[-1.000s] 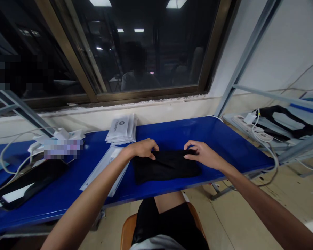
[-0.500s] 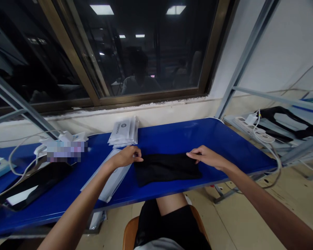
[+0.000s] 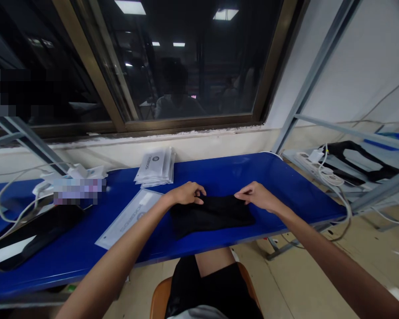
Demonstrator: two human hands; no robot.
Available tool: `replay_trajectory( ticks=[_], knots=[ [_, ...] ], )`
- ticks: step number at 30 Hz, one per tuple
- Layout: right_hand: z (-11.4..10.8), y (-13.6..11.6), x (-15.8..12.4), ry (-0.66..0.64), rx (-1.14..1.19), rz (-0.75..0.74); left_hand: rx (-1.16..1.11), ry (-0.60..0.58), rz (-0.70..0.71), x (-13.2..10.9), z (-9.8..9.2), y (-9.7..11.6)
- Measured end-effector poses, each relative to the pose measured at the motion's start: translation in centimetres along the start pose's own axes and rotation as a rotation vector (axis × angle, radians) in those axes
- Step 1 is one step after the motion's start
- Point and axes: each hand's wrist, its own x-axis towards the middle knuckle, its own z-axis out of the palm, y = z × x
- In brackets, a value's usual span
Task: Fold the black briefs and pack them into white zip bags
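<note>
Left hand (image 3: 188,193) and right hand (image 3: 257,196): fingers (image 3: 199,190) pinch the edge of the black cloth (image 3: 211,219); I'd flag a slip rucking it against the packet (image 3: 129,219).

A stack of printed white packets (image 3: 154,167) sits at the back of the blue table (image 3: 219,170), with a flat printed sleeve (image 3: 129,219) lying before it; a black tablet (image 3: 33,235) and white cables (image 3: 6,199) lie further left. On the right-hand shelf are a white power strip (image 3: 314,166) and a black padded piece (image 3: 359,161); a dark window (image 3: 186,66) runs behind.
</note>
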Motion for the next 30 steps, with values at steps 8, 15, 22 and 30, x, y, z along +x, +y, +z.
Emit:
replay_trajectory(
  ticks=[8, 15, 22, 30],
  knots=[
    [0.2, 0.3, 0.2, -0.003, -0.016, -0.165, 0.114, -0.08, 0.014, 0.2, -1.2, 0.5],
    [0.3, 0.0, 0.8, -0.05, -0.064, -0.223, 0.225, -0.045, 0.022, -0.2, -0.9, 1.0],
    [-1.3, -3.2, 0.1, 0.222, -0.444, -0.509, 0.363, 0.202, 0.054, -1.0, -3.0, 3.4],
    [-0.1, -9.7, -6.0, 0.741, -1.216, -1.191, 0.564, 0.831, 0.209, -2.2, -1.5, 5.0]
  ],
)
